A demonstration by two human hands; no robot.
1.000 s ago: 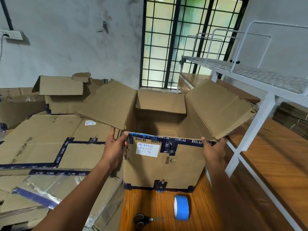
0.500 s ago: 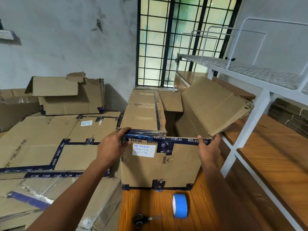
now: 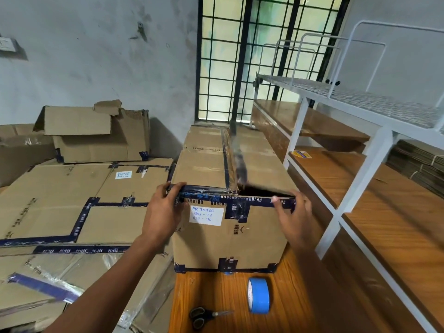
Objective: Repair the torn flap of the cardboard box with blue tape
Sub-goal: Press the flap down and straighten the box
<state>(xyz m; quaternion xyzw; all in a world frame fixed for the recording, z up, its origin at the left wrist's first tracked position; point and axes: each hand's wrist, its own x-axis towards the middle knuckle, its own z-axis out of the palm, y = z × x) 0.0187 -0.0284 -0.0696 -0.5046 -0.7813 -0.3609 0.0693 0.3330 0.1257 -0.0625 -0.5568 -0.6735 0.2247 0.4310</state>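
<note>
A tall cardboard box (image 3: 228, 241) with dark printed tape and a white handwritten label stands on a wooden table. Both top flaps lie folded down; the left flap (image 3: 201, 162) is flat, the right flap (image 3: 262, 164) leaves a dark gap at the near edge. My left hand (image 3: 163, 212) grips the box's near left top corner. My right hand (image 3: 292, 217) holds the near right top corner, thumb on the rim. A roll of blue tape (image 3: 259, 295) stands on edge in front of the box. Black-handled scissors (image 3: 206, 317) lie left of the roll.
Flattened and stacked cardboard boxes (image 3: 72, 200) fill the left side. A white metal rack (image 3: 355, 145) with wooden shelves stands close on the right. A barred window (image 3: 252, 56) is behind the box. The wooden table surface (image 3: 228, 296) shows in front of the box.
Both top flaps went from standing open to folded down, left first, then right. My hands stayed at the near top corners. The view moved closer.
</note>
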